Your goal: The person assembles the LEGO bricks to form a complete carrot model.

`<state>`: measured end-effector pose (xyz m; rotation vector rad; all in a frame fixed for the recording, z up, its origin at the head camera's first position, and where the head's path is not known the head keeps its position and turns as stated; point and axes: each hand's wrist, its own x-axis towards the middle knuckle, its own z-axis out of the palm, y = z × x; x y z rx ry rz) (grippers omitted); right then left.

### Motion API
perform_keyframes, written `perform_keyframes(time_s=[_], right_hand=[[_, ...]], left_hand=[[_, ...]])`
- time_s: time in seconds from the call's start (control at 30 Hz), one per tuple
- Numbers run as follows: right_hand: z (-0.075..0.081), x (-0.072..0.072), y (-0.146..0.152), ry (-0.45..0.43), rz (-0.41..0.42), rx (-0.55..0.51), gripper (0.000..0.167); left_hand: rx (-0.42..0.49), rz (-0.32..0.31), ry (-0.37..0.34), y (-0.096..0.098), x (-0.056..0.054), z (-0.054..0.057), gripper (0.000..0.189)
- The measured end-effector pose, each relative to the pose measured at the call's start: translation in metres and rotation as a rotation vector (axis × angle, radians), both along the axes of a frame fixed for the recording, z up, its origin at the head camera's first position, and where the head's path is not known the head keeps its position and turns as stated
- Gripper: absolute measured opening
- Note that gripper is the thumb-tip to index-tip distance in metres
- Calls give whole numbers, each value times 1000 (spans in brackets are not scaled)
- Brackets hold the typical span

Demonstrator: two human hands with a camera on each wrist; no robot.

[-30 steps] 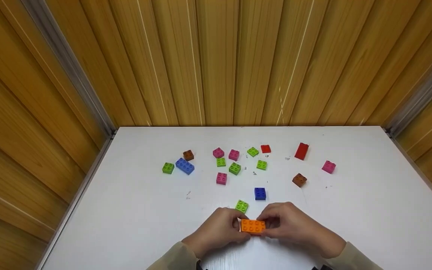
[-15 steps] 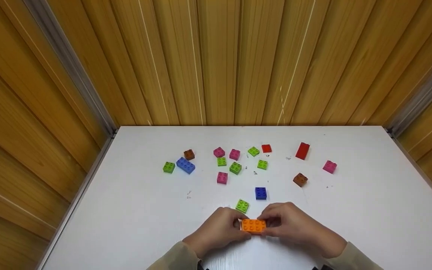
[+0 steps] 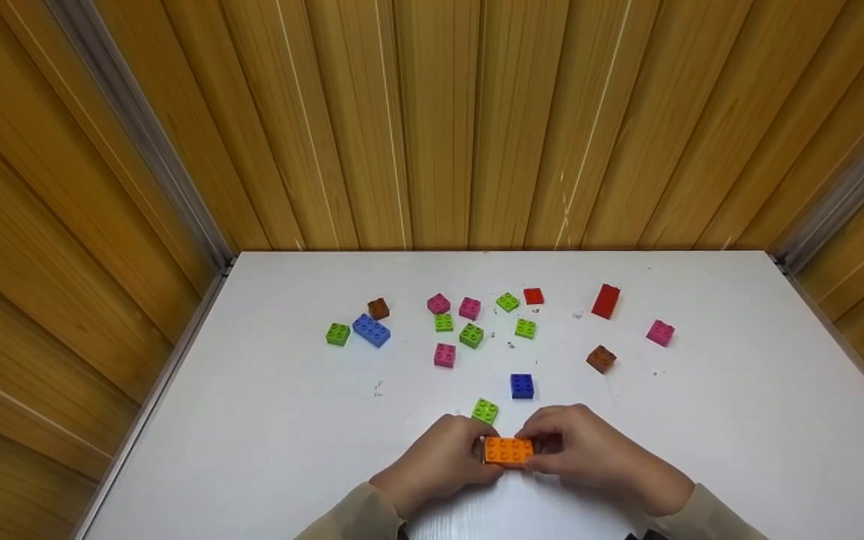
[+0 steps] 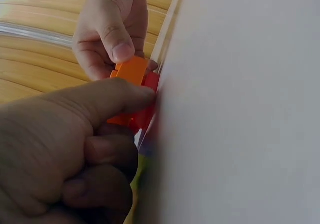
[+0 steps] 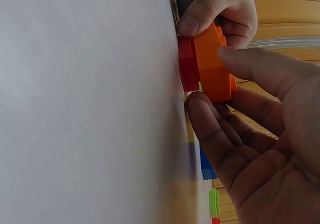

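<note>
Low over the near part of the white table, both hands meet at an orange eight-stud brick (image 3: 508, 451). A red brick (image 5: 188, 63) lies directly under it; at one end a thin gap shows between the two. My left hand (image 3: 451, 454) pinches the red brick at its left end, its thumb also against the orange one. From the other side my right hand (image 3: 586, 446) pinches the orange brick between thumb and fingers. Just beyond the left fingertips lies a lime-green brick (image 3: 485, 411), with a dark blue brick (image 3: 522, 386) farther back.
Several loose bricks are scattered over the white table (image 3: 267, 450): pink (image 3: 445, 355), green (image 3: 471, 335), brown (image 3: 601, 358), light blue (image 3: 371, 330) and a long red one (image 3: 606, 301). Wood-patterned walls (image 3: 432, 127) rise behind and at both sides.
Almost nothing differs. Both hands keep their hold on the orange and red bricks, which have shifted very slightly to the right in the head view.
</note>
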<state>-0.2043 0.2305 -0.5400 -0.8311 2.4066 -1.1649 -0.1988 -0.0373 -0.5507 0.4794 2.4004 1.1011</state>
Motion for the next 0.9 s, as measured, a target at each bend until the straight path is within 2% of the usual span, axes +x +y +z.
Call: perform_keyframes(time_s=[0.37,0.53,0.73,0.9], right_hand=[[5,0,-1,-17,9,34,30],[8,0,-3,-22,13,32,33],[6,0,-4,-7,30,24,34],[3,0,-1,28,36,37,32]], left_hand=[[-55,-13,-14,5,-1,2,32],[-15,-20,-44,2,-3,3,32],[85,-5,-91,-10,-4,6,27],[114,-32,-63,-11,-5,7,23]])
